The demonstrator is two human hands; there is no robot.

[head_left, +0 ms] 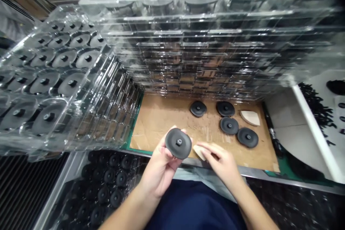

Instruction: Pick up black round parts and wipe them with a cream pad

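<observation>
In my left hand [159, 167] is a black rounded plastic part [174, 146] with a small central stub, its stub side facing up. The fingers wrap its underside and edge. My right hand [219, 158] pinches a small cream-coloured pad [199, 152], close to the part's right edge. Whether the pad touches the part I cannot tell. Beyond my hands several matching black parts [229, 125] lie on a cardboard sheet [156, 115]. A second cream pad [250, 118] with a pointed end rests to their right.
Tall stacks of clear plastic trays [107, 104] holding such parts rise at the left and the back. Below the table edge at left, another tray [105, 187] holds more parts. On the right stands a white bin [309, 115], with small black pieces [316, 104] beyond its edge.
</observation>
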